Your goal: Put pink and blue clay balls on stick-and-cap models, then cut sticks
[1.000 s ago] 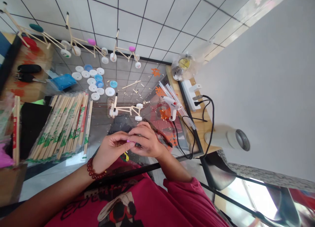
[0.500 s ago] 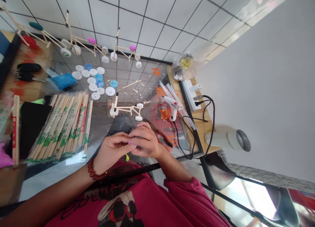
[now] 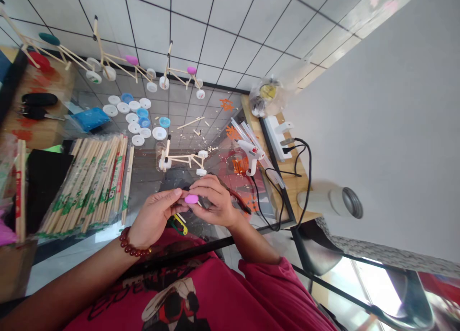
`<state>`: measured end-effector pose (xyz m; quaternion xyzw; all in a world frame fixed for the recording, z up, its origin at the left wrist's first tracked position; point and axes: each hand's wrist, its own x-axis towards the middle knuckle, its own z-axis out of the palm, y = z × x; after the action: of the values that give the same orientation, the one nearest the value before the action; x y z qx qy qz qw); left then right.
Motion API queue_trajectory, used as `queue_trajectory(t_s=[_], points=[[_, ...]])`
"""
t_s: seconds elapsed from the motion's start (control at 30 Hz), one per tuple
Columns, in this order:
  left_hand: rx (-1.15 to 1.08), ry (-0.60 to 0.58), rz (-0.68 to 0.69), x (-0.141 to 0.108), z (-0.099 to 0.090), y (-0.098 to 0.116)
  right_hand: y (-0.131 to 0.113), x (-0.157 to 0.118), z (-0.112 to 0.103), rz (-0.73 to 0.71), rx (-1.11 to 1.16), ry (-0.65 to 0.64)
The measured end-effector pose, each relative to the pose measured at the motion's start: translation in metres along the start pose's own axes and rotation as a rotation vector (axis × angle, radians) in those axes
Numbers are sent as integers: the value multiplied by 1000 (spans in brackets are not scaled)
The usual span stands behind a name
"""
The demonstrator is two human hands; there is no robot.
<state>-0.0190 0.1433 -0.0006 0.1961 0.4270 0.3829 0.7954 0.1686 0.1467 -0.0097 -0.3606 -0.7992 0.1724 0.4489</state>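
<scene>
We are pinching one glossy pink plastic oval (image 3: 191, 199) in our right hand (image 3: 214, 200), fingers nearly closed on it. Our left hand (image 3: 154, 216) is half-open just beside it, and the oval, hidden earlier, is now showing.

White hot glue gun (image 3: 249, 151) beside clear glue sticks (image 3: 244, 132), white power strip (image 3: 278, 134); bamboo chopsticks in green-printed plastic wrappers (image 3: 86, 187), loose white plastic bottle caps (image 3: 133, 127) further off.
</scene>
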Motion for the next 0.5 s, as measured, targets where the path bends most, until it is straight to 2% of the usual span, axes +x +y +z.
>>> queue_trajectory(t_s=[0.23,0.37,0.5], points=[[-118,14,-53,-3,3,-3,1,1,-2,-23,97,-20],[-126,-39,-167,-1,0,-2,3,0,-2,-71,160,-34],[-111,-78,-209,-1,-1,1,2,-1,-1,-60,179,-36]])
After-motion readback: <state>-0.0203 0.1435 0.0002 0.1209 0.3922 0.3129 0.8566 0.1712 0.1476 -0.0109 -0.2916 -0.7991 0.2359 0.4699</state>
